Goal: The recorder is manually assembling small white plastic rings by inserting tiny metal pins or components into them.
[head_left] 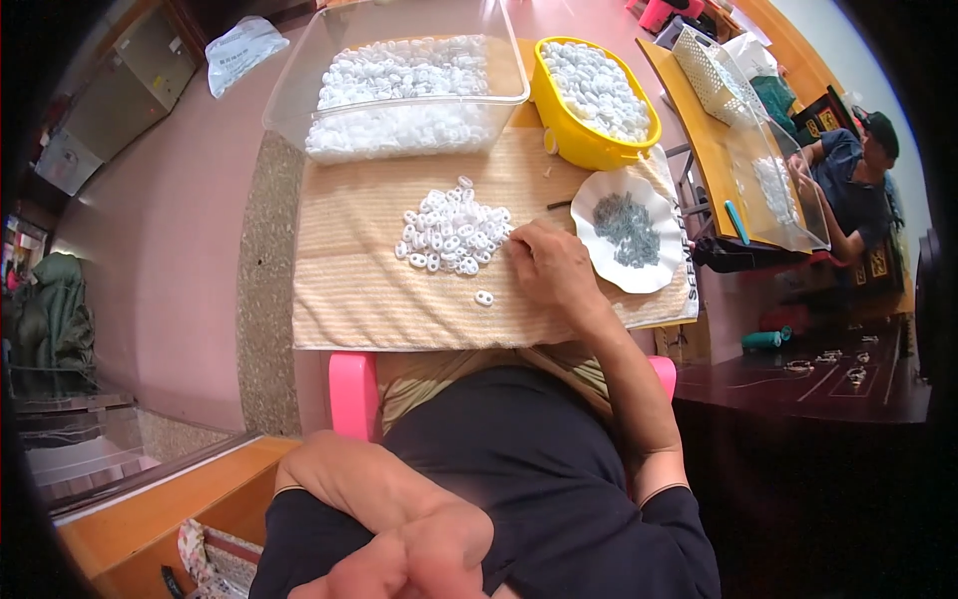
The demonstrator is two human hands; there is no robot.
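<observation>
A heap of small white oval pieces, each with two holes (449,228), lies on the striped cloth in front of me. One white piece (484,298) rests apart, nearer to me. My right hand (554,265) is at the heap's right edge, its fingers bent down and closed; what they hold, if anything, is hidden. To its right stands a white wavy-rimmed plate (657,275) with small grey translucent pieces (629,230). Raised close in front of my body, my left hand (409,549) has its fingers curled together; the lower edge cuts them off.
Behind the heap stand a clear bin (399,105) and a yellow basket (589,150), both full of white pieces. A thin dark stick (559,206) lies near the plate. At right, another person (848,180) sits by a table with a clear tray (813,220).
</observation>
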